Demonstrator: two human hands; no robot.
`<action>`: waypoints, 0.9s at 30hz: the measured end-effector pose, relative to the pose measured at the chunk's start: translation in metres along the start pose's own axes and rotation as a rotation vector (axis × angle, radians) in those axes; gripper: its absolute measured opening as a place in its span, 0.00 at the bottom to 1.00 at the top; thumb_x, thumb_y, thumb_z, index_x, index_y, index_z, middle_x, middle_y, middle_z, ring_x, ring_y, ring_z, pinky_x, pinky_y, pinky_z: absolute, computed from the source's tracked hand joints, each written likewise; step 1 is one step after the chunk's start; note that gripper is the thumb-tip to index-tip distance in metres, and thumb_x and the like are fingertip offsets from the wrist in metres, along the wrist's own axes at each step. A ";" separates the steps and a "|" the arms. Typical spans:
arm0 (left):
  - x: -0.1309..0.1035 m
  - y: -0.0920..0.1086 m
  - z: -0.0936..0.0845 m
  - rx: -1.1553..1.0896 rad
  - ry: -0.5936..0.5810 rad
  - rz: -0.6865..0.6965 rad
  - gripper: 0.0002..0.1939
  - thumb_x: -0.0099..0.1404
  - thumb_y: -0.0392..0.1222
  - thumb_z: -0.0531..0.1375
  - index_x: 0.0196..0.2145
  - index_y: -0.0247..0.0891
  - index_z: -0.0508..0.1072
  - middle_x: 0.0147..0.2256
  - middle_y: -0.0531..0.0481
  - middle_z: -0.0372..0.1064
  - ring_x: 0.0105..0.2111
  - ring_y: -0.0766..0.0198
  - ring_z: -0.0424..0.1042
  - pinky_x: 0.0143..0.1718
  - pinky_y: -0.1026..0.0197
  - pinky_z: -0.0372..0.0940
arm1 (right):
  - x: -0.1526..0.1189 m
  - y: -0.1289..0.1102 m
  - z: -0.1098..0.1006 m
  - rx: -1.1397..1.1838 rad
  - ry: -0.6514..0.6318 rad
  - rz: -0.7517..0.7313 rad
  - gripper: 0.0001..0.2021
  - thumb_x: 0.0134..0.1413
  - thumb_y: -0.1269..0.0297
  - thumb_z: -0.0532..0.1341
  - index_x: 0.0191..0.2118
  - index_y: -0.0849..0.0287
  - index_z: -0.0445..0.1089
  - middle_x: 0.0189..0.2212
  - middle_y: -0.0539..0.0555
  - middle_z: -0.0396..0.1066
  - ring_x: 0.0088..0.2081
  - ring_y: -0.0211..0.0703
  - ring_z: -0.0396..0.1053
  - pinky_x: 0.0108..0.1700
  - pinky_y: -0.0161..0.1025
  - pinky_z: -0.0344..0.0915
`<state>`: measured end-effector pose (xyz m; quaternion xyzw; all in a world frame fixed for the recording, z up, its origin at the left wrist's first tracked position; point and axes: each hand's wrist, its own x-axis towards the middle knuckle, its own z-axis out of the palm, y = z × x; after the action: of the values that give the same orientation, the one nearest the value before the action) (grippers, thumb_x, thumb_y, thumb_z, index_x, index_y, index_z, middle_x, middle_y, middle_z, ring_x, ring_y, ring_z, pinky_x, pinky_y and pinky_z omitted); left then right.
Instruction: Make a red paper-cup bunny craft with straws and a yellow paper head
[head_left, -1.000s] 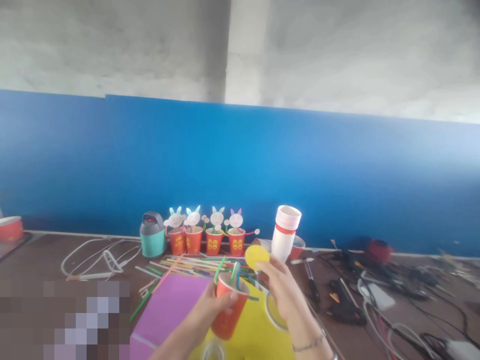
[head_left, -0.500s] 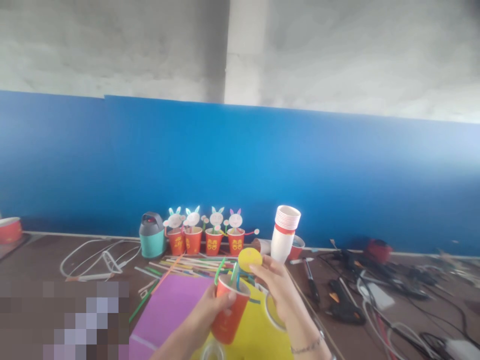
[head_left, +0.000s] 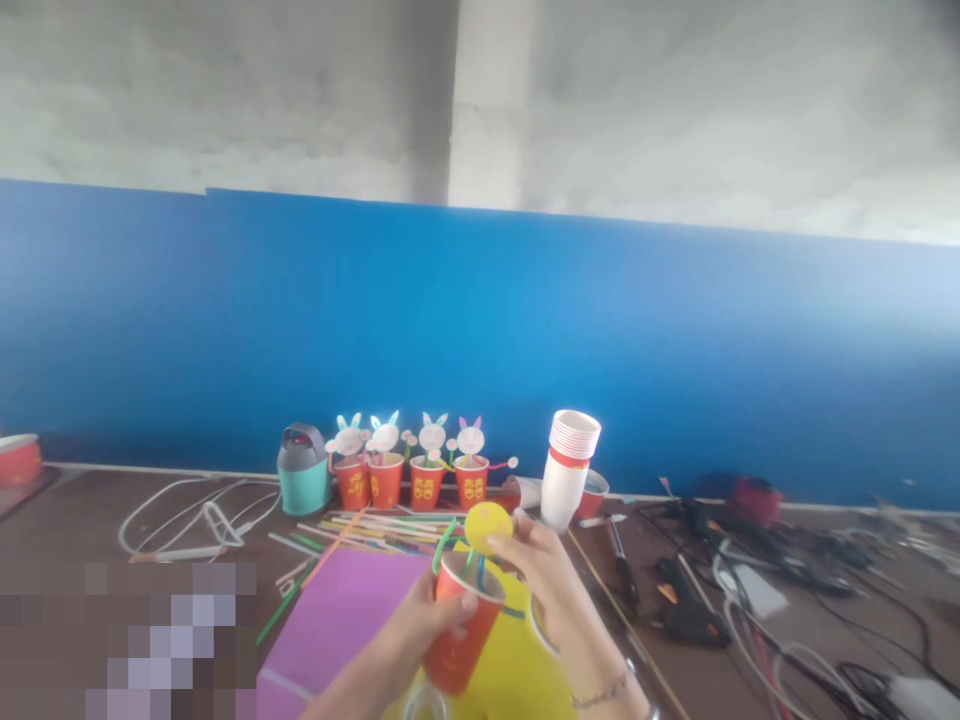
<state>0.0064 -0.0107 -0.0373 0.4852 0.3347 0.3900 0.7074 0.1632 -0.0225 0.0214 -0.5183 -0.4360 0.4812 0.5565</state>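
Observation:
My left hand [head_left: 411,628] grips a red paper cup [head_left: 460,630] by its side, tilted a little, low in the middle of the view. A green straw [head_left: 442,545] and a blue one stick up out of the cup. My right hand [head_left: 541,570] pinches a small yellow paper disc [head_left: 487,527] just above the cup's rim, close to the straws. Under both hands lie a yellow sheet [head_left: 517,672] and a purple sheet [head_left: 337,620].
Several red cups with paper bunny heads [head_left: 409,470] stand in a row by the blue wall, beside a teal container [head_left: 304,470] and a stack of white cups [head_left: 570,468]. Loose straws [head_left: 360,530] lie behind the sheets. Cables and tools [head_left: 705,590] spread to the right, a white cord [head_left: 187,515] to the left.
My right hand has carried the yellow disc leftward, from right of the cup to just above its rim. The cup in my left hand has stayed almost still.

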 end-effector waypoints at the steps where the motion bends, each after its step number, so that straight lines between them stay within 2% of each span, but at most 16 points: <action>1: 0.000 0.000 0.000 0.003 0.002 0.000 0.37 0.39 0.60 0.71 0.43 0.35 0.75 0.32 0.46 0.74 0.29 0.63 0.68 0.27 0.66 0.58 | 0.002 0.001 -0.001 -0.013 0.009 0.004 0.11 0.38 0.62 0.68 0.31 0.62 0.76 0.29 0.55 0.79 0.32 0.45 0.72 0.33 0.36 0.62; 6: -0.002 0.002 0.002 0.012 -0.012 0.006 0.35 0.39 0.59 0.71 0.41 0.34 0.75 0.29 0.47 0.73 0.28 0.64 0.66 0.27 0.66 0.58 | 0.009 0.007 -0.002 -0.061 0.061 0.004 0.11 0.36 0.62 0.67 0.29 0.62 0.76 0.23 0.52 0.77 0.26 0.41 0.69 0.27 0.34 0.59; 10: -0.004 0.005 0.003 0.023 -0.015 -0.004 0.34 0.39 0.60 0.71 0.40 0.35 0.75 0.31 0.46 0.73 0.28 0.64 0.67 0.28 0.66 0.58 | 0.009 0.008 0.000 -0.059 0.063 -0.030 0.10 0.35 0.63 0.67 0.28 0.62 0.76 0.20 0.50 0.75 0.22 0.39 0.67 0.25 0.34 0.59; 19: -0.005 0.006 0.004 0.041 -0.018 0.008 0.36 0.39 0.59 0.72 0.42 0.35 0.74 0.31 0.47 0.73 0.29 0.63 0.67 0.27 0.66 0.59 | 0.008 0.008 0.000 0.018 0.026 -0.045 0.10 0.32 0.67 0.67 0.27 0.60 0.69 0.24 0.51 0.76 0.27 0.43 0.72 0.28 0.35 0.64; 23: -0.005 0.007 0.006 0.044 -0.034 0.009 0.35 0.40 0.60 0.71 0.41 0.35 0.75 0.31 0.47 0.73 0.28 0.64 0.68 0.27 0.66 0.59 | 0.008 0.008 0.000 0.037 0.044 -0.067 0.14 0.31 0.69 0.67 0.30 0.58 0.66 0.25 0.50 0.76 0.28 0.45 0.73 0.31 0.37 0.67; 27: -0.004 0.004 0.008 0.058 0.009 0.022 0.34 0.39 0.58 0.72 0.41 0.35 0.74 0.29 0.49 0.72 0.26 0.65 0.67 0.26 0.66 0.60 | 0.004 0.004 0.002 -0.014 0.079 -0.134 0.12 0.33 0.71 0.64 0.29 0.56 0.64 0.24 0.48 0.73 0.28 0.44 0.71 0.30 0.37 0.66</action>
<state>0.0104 -0.0166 -0.0305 0.5073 0.3437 0.3904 0.6871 0.1618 -0.0186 0.0174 -0.5106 -0.4507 0.4188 0.6006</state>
